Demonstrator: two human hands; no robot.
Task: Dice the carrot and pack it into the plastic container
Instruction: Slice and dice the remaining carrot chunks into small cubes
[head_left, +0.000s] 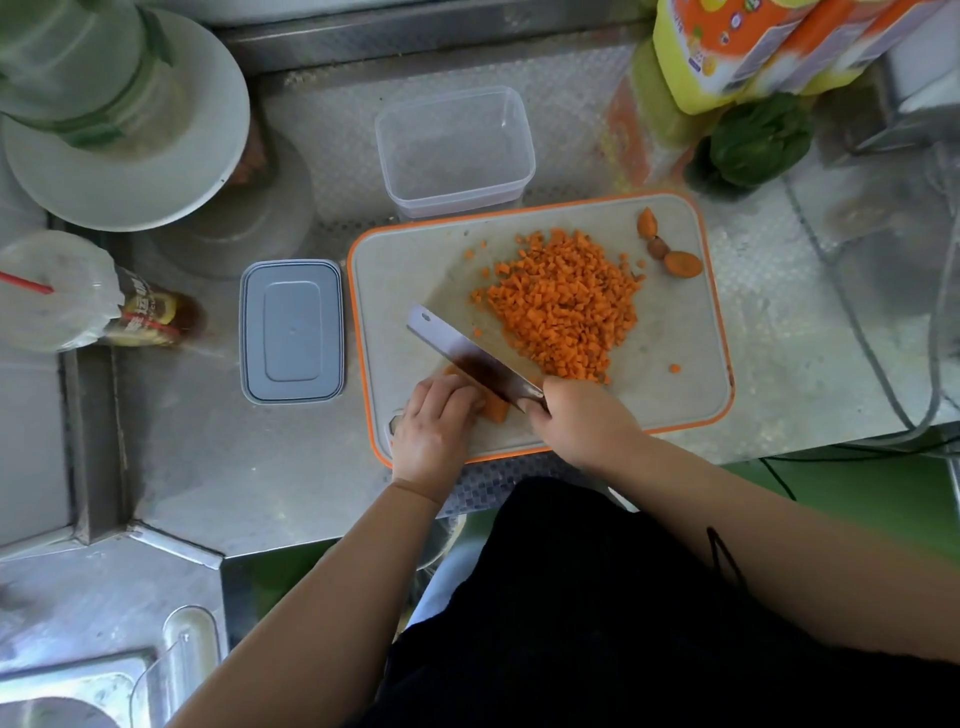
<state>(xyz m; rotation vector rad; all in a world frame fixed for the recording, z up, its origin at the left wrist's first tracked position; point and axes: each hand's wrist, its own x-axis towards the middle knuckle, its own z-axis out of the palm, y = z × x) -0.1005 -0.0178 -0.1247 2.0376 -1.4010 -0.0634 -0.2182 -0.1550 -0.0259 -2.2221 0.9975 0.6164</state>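
Orange-rimmed cutting board (405, 270) lies flat on the steel counter (218, 467), directly in front of the person.

1. Diced carrot (563, 306): a loose heap of small cubes sits on the centre-right of the board. A few stray cubes lie around the heap. Three carrot end pieces (670, 249) rest near the far right corner of the board.

2. Uncut carrot piece (496, 409): it lies at the near left edge of the board, partly covered by the left hand.

3. Left hand (434, 423): the fingers are curled over the carrot piece and hold it down against the board.

4. Right hand (584, 423): the grip is closed around the handle of the knife (467, 353). The handle itself is hidden inside the hand. The broad blade runs diagonally away to the left, just beside the left fingers and above the carrot piece. Whether the edge touches the carrot cannot be told.

5. Plastic container (454, 150): clear, rectangular, upright and open, it stands on the counter just beyond the far edge of the board. No carrot is inside it.

6. Grey lid (292, 331): it lies flat on the counter just left of the board.

7. Surroundings: a green vegetable (756, 143) lies at the far right. A plastic-wrapped cup with a red straw (57, 291) stands at the far left.
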